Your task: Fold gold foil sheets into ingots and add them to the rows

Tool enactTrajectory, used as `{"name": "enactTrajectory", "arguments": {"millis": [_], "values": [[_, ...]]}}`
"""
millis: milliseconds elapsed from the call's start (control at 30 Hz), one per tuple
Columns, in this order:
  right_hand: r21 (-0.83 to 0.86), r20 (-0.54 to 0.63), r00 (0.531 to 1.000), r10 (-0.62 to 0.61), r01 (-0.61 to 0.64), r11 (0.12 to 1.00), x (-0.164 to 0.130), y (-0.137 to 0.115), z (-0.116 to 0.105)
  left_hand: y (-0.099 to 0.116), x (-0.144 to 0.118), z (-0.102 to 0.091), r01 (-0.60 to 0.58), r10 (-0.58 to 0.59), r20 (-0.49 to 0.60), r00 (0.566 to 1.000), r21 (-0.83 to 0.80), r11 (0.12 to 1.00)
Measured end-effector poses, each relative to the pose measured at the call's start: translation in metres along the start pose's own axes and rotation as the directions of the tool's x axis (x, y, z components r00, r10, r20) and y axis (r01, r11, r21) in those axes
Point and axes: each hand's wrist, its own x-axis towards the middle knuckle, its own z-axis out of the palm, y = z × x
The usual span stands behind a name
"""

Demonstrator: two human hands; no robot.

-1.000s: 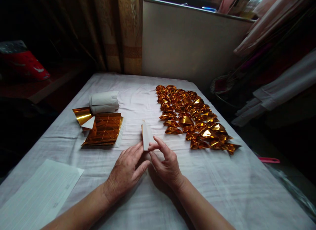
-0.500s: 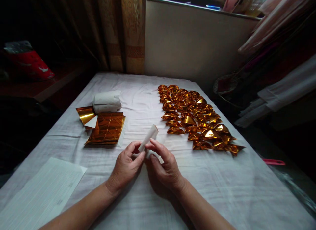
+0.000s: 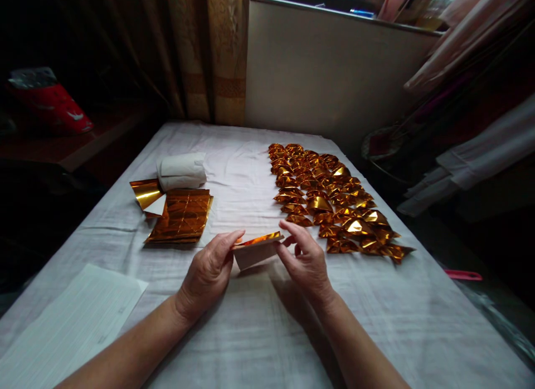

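Between my hands is a folded piece of gold foil paper (image 3: pixel 257 254), its pale back facing me and a gold strip showing along the top. My left hand (image 3: pixel 211 269) pinches its left end between thumb and fingers. At the right end, the thumb and fingers of my right hand (image 3: pixel 307 261) close on the corner. Just beyond my left hand lies a stack of flat gold foil sheets (image 3: pixel 179 216). Several rows of folded gold foil shapes (image 3: pixel 321 202) cover the right side, past my right hand.
A white sheet (image 3: pixel 238 160) covers the table-like surface. At the back left sit a white roll (image 3: pixel 181 170) and a curled gold sheet (image 3: pixel 146 194). Lined paper (image 3: pixel 79 322) lies at front left. Hanging clothes (image 3: pixel 489 144) are at the right, a curtain (image 3: pixel 225 54) behind.
The piece has turned from a narrow, upward-slanting white roll to a wider, nearly level strip with gold showing. My right hand has moved right, away from my left.
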Motion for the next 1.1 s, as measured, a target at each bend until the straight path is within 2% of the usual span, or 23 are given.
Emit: {"name": "enactTrajectory", "arguments": {"millis": [100, 200, 267, 367, 600, 700, 800, 900, 1100], "values": [[0.059, 0.050, 0.998, -0.044, 0.041, 0.997, 0.001, -0.002, -0.004, -0.003, 0.002, -0.006, -0.137, 0.139, -0.013, 0.990, 0.098, 0.986], [0.062, 0.026, 0.991, -0.128, 0.126, 0.990, 0.002, -0.006, -0.005, -0.006, 0.005, -0.012, -0.282, 0.292, -0.037, 0.956, 0.170, 0.944], [0.036, 0.027, 0.981, -0.194, 0.193, 0.981, 0.002, -0.007, -0.004, -0.007, 0.006, -0.014, -0.333, 0.347, -0.040, 0.937, 0.194, 0.923], [-0.031, 0.057, 0.962, -0.265, 0.267, 0.963, 0.000, -0.005, -0.001, -0.007, 0.005, -0.013, -0.334, 0.345, -0.040, 0.938, 0.178, 0.926], [-0.213, 0.143, 0.927, -0.345, 0.370, 0.904, -0.005, 0.004, -0.001, -0.011, 0.005, -0.009, -0.319, 0.322, -0.039, 0.946, 0.068, 0.945], [-0.314, 0.141, 0.895, -0.423, 0.446, 0.838, -0.004, 0.001, -0.006, -0.012, 0.004, -0.012, -0.350, 0.355, -0.024, 0.935, 0.107, 0.931], [-0.377, 0.135, 0.874, -0.467, 0.481, 0.792, -0.001, -0.001, -0.009, -0.013, 0.004, -0.013, -0.315, 0.322, -0.023, 0.946, 0.151, 0.937], [-0.377, 0.177, 0.865, -0.470, 0.500, 0.780, -0.001, 0.000, -0.008, -0.012, 0.002, -0.011, -0.281, 0.280, 0.023, 0.960, 0.078, 0.957], [-0.253, 0.338, 0.852, -0.400, 0.491, 0.833, -0.006, 0.004, -0.012, -0.011, 0.000, -0.008, -0.299, 0.303, 0.176, 0.937, -0.051, 0.953]]}}
